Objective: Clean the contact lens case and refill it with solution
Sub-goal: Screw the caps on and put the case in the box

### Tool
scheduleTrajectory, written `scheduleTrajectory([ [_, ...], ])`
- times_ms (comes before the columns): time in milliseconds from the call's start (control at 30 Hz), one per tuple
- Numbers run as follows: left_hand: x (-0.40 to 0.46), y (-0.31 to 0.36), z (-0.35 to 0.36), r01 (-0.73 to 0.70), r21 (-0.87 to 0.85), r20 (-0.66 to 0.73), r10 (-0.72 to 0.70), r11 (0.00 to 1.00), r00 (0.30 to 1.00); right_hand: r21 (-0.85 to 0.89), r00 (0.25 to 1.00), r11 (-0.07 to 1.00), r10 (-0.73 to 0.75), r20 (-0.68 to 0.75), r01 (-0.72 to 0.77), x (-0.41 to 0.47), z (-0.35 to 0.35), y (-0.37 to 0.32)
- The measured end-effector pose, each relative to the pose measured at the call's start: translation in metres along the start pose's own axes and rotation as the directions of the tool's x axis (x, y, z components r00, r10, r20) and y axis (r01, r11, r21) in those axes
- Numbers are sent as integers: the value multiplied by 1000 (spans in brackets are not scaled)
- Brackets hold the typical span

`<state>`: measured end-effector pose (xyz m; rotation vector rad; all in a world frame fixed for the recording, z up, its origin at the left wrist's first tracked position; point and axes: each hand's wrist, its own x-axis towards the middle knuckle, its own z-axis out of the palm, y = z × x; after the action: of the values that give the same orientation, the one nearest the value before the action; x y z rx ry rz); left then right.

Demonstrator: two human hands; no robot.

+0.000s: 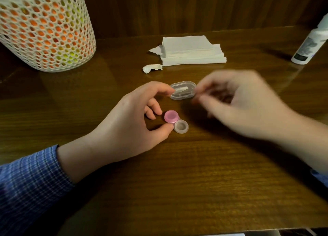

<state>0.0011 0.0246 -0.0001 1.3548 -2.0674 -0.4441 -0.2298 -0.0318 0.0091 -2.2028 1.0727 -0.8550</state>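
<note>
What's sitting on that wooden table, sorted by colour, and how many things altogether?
White: 4: mesh basket, tissue stack, crumpled tissue scrap, solution bottle
Clear: 1: small oval box
Pink and clear: 1: lens case, one well uncapped
Total: 6

The right hand [236, 102] is a blur, so its fingers cannot be told apart. The white bottle [312, 40] is cut off by the right edge, and its label is too fuzzy to read. The basket [44, 31] runs off the top and left.
</note>
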Motion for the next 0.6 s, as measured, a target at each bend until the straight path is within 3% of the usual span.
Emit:
scheduleTrajectory([
  [67, 0, 2, 1, -16, 6, 10, 16, 1000, 1000, 34, 975, 997, 71, -210, -65, 9, -21, 6],
  [133, 0, 3, 2, -37, 18, 24, 36, 999, 999, -22, 955, 990, 131, -265, -142, 16, -38, 11],
  [267, 1, 1, 3, -51, -18, 37, 51, 999, 998, -192, 968, 951, 225, -111, -243, 18, -46, 21],
  [433, 2, 0, 7, -57, -11, 30, 58, 998, 998, -212, 966, 943, 259, -19, -257, 21, -49, 21],
  [600, 4, 0, 10, -50, -11, 22, 50, 999, 998, -380, 969, 904, 239, 63, -199, 22, -29, 27],
])
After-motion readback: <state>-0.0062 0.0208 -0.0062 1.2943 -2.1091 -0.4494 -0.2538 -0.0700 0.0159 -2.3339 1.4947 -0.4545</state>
